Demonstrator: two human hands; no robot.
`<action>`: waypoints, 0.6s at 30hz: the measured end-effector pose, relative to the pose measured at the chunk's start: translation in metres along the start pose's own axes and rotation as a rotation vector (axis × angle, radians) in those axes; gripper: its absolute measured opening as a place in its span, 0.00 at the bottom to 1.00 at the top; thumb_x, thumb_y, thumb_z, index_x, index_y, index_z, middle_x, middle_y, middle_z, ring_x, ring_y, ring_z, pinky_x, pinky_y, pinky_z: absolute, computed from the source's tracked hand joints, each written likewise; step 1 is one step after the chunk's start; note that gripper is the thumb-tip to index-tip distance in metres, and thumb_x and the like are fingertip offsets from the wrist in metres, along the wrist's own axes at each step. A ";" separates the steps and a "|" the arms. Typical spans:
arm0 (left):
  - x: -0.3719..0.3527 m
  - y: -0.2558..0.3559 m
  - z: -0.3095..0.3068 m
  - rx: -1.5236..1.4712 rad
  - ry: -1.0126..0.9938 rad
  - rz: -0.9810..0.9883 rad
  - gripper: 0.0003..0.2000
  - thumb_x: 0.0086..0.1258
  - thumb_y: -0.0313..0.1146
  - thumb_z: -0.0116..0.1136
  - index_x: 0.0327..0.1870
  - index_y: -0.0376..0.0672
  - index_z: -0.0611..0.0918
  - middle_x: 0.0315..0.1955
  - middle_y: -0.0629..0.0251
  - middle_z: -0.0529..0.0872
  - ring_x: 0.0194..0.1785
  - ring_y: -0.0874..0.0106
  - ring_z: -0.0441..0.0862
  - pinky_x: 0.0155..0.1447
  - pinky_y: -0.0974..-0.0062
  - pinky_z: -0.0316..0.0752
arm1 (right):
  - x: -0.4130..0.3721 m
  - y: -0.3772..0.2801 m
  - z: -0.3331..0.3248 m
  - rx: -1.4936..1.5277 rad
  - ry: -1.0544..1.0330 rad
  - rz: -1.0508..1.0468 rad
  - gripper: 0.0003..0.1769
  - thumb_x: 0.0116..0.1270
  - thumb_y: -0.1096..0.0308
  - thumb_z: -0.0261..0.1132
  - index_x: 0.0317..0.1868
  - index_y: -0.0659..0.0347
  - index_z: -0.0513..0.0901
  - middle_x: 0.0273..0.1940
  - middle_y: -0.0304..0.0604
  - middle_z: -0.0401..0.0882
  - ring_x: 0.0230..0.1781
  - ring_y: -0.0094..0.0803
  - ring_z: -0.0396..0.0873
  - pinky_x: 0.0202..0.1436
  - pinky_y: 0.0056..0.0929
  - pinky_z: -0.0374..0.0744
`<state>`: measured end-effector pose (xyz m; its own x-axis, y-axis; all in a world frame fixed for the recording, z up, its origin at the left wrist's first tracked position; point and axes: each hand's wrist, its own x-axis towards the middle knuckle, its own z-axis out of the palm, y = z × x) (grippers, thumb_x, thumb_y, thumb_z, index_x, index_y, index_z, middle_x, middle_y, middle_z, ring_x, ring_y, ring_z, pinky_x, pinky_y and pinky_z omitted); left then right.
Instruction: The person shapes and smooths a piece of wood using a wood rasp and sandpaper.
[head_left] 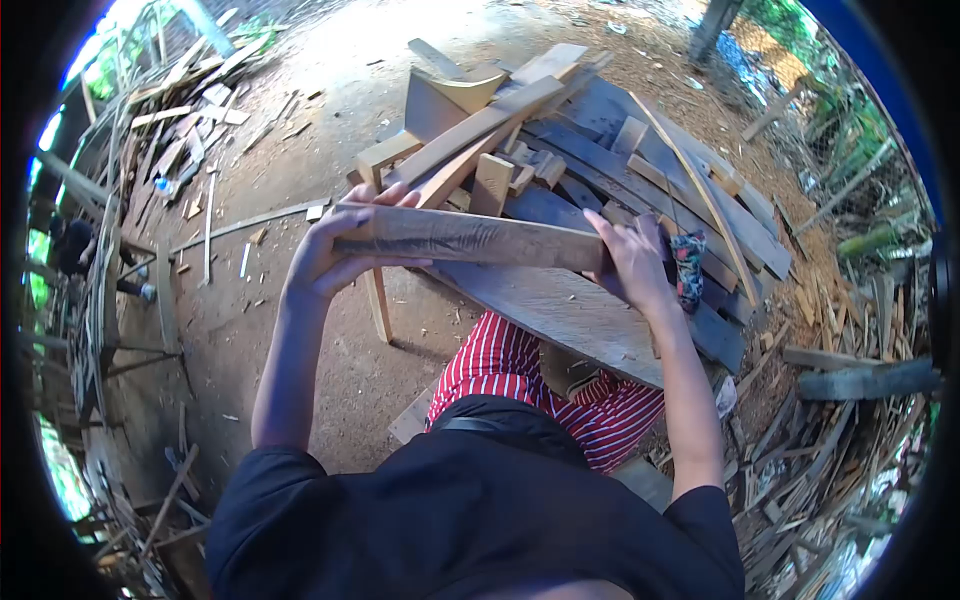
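A short wooden plank [480,238] with a dark streak along its face is held level in front of me, above the near edge of a wooden workbench [570,305]. My left hand [345,238] grips its left end, fingers over the top and thumb along the lower side. At the other end, my right hand [632,258] is closed around the plank. Just right of that hand lies an object wrapped in patterned cloth [689,270]; its kind I cannot make out. Behind the plank, a small wooden block [491,184] stands upright on the bench.
Long boards [500,115] and offcuts are heaped across the bench. A thin curved strip [700,190] lies along its right side. Scrap wood piles [850,420] cover the ground at right, with more scrap [190,130] at far left. A bench leg [378,308] shows at left.
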<state>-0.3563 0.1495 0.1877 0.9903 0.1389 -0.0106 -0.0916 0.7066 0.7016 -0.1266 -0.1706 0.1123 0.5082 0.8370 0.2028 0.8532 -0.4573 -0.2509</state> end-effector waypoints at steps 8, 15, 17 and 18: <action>0.059 -0.020 -0.007 -0.524 0.018 0.204 0.22 0.75 0.32 0.45 0.67 0.36 0.63 0.64 0.36 0.65 0.67 0.50 0.67 0.67 0.57 0.73 | -0.068 -0.054 0.002 0.371 0.110 0.487 0.45 0.54 0.44 0.70 0.64 0.66 0.64 0.36 0.58 0.83 0.39 0.53 0.83 0.45 0.47 0.78; 0.082 -0.181 0.009 -0.067 0.257 -0.444 0.23 0.75 0.41 0.46 0.68 0.45 0.64 0.59 0.53 0.73 0.62 0.58 0.72 0.64 0.50 0.70 | -0.042 -0.031 0.064 0.546 0.143 0.755 0.46 0.58 0.52 0.67 0.66 0.77 0.58 0.57 0.71 0.72 0.60 0.55 0.73 0.61 0.40 0.72; 0.064 -0.210 0.026 0.128 0.321 -0.601 0.27 0.74 0.51 0.44 0.69 0.49 0.63 0.61 0.54 0.71 0.66 0.54 0.67 0.66 0.39 0.60 | -0.030 -0.049 0.048 1.162 0.201 0.768 0.47 0.60 0.50 0.65 0.66 0.78 0.58 0.56 0.67 0.74 0.59 0.49 0.75 0.60 0.36 0.72; 0.057 -0.211 0.037 -0.064 0.274 -0.666 0.30 0.73 0.56 0.43 0.70 0.49 0.63 0.64 0.55 0.70 0.66 0.51 0.67 0.66 0.34 0.57 | -0.025 -0.056 0.046 1.089 0.254 0.756 0.46 0.62 0.46 0.64 0.66 0.77 0.60 0.56 0.62 0.75 0.57 0.44 0.75 0.59 0.34 0.72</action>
<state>-0.2770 -0.0176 0.0656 0.7768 -0.1719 -0.6058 0.5077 0.7401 0.4411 -0.1928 -0.1516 0.0776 0.9172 0.3556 -0.1796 -0.1088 -0.2100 -0.9716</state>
